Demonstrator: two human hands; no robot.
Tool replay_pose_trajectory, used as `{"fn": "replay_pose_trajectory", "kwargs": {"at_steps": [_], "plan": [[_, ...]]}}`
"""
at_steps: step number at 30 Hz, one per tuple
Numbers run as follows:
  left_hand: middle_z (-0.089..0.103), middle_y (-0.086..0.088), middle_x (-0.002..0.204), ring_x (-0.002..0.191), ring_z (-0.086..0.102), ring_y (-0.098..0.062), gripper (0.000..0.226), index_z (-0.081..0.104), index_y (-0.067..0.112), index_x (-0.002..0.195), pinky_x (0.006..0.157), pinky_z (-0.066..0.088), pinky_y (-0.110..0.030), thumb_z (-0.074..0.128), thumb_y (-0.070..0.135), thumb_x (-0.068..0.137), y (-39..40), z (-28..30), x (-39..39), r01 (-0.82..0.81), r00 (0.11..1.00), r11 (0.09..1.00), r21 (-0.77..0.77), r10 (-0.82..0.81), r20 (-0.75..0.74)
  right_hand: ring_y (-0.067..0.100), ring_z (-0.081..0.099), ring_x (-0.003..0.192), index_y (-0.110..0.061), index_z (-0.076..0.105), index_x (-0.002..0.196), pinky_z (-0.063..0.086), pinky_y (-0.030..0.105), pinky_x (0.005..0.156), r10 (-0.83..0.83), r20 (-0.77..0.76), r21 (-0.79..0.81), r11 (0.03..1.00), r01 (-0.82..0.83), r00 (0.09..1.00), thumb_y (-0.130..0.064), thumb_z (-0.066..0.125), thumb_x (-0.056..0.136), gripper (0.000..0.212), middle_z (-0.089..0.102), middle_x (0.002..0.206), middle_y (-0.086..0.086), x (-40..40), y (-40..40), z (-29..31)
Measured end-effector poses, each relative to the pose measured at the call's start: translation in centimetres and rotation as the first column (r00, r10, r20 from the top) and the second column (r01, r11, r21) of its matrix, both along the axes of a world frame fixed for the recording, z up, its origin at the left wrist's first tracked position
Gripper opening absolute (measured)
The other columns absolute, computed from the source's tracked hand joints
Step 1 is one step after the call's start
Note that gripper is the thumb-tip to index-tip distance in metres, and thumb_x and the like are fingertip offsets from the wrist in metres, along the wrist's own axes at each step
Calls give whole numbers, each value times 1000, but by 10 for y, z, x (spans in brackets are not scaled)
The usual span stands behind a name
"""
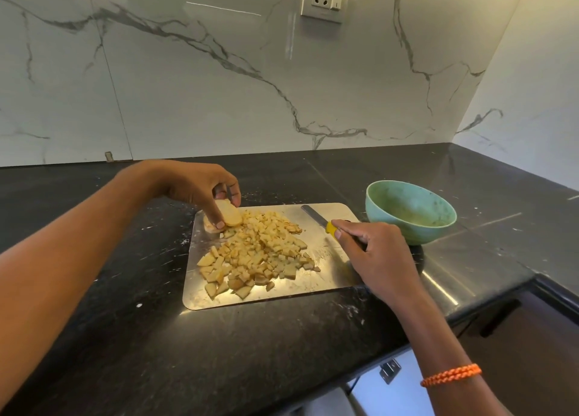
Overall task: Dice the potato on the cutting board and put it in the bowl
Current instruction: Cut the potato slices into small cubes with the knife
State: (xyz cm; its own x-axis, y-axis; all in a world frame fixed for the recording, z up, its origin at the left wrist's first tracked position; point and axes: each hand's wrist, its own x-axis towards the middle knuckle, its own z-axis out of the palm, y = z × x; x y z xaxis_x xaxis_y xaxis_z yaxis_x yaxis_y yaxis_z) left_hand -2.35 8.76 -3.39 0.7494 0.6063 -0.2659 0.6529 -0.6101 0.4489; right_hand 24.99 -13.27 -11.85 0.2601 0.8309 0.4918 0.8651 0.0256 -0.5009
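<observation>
Dicing near done: my left hand (203, 187) fingers pinch last potato slice (230, 216), frame centre-left; right hand (372, 252) grips knife (316, 220). Next, judged: lay slice flat, dice, then bowl (410, 209).

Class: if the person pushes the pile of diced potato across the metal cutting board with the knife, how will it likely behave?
The diced potato is loose small pieces, so it would probably spread, not move as one. The metal cutting board looks smooth and shiny, so cubes likely slide easily. Some might spill off its rimless edge.
</observation>
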Motion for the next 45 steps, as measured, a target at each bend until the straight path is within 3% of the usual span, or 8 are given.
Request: {"fn": "replay_pose_trajectory", "kwargs": {"at_steps": [6, 12, 16, 20, 29, 33, 39, 45], "plan": [[75, -3, 97, 90, 67, -23, 19, 74, 22, 95, 82, 55, -42, 88, 19, 83, 5, 5, 1, 54, 993, 999, -4, -53, 102, -1, 64, 117, -30, 69, 131, 58, 34, 96, 10, -21, 26, 1000, -10, 1000, -39, 61, 102, 32, 69, 127, -15, 0, -2, 2], [78, -9, 106, 103, 71, -40, 23, 76, 16, 110, 95, 53, -65, 80, 21, 87, -8, 16, 12, 92, 899, 995, -49, -62, 434, -2, 65, 113, -30, 69, 131, 59, 34, 92, -12, -30, 38, 999, 13, 999, -39, 60, 102, 32, 70, 125, -16, -1, -2, 3], [77, 4, 104, 103, 72, -12, 18, 78, 19, 105, 100, 58, -46, 69, 6, 97, -34, 1, 57, 43, 839, 999, 25, -50, 542, 1, 69, 97, -31, 71, 129, 60, 38, 83, -110, -32, 80, 990, 112, 993, -39, 60, 102, 30, 75, 112, -19, -2, -5, 4], [76, 13, 104, 102, 69, -3, 24, 79, 28, 104, 98, 58, -41, 64, 9, 101, -49, -22, 104, 107, 883, 982, 157, -167, 440, 9, 70, 93, -36, 71, 129, 59, 39, 80, -202, -14, 88, 975, 203, 979, -40, 59, 102, 29, 77, 101, -15, -3, -8, 8], [73, 14, 109, 93, 63, -4, 16, 79, 33, 108, 75, 53, -26, 69, 41, 99, -61, -51, 115, -184, 916, 864, 468, -22, 401, 6, 69, 96, -33, 66, 135, 59, 38, 81, -148, 131, -23, 988, 152, 980, -41, 55, 102, 36, 75, 116, -14, -6, -5, 7], [72, 17, 106, 98, 62, -6, 36, 78, 35, 106, 88, 58, -37, 71, 65, 89, -75, -61, 113, -191, 945, 806, 561, -3, 326, 10, 65, 85, -37, 55, 145, 55, 37, 73, -104, 225, -106, 986, 131, 969, -47, 52, 103, 44, 75, 99, -9, -12, -8, 9], [72, 14, 127, 116, 65, -12, 38, 75, 40, 122, 94, 51, -35, 69, 62, 92, -74, -61, 110, -246, 950, 749, 616, 61, 306, 12, 62, 87, -40, 45, 151, 53, 39, 76, -67, 204, -195, 975, 108, 977, -43, 47, 105, 47, 70, 91, -11, -19, -10, 11], [73, 18, 125, 109, 66, -9, 36, 74, 40, 126, 80, 50, -26, 65, 58, 96, -68, -62, 108, -259, 944, 763, 592, 71, 322, 19, 64, 95, -36, 46, 152, 50, 39, 74, -136, 194, -149, 975, 166, 972, -39, 43, 106, 46, 73, 103, -6, -36, 2, 12]]}}
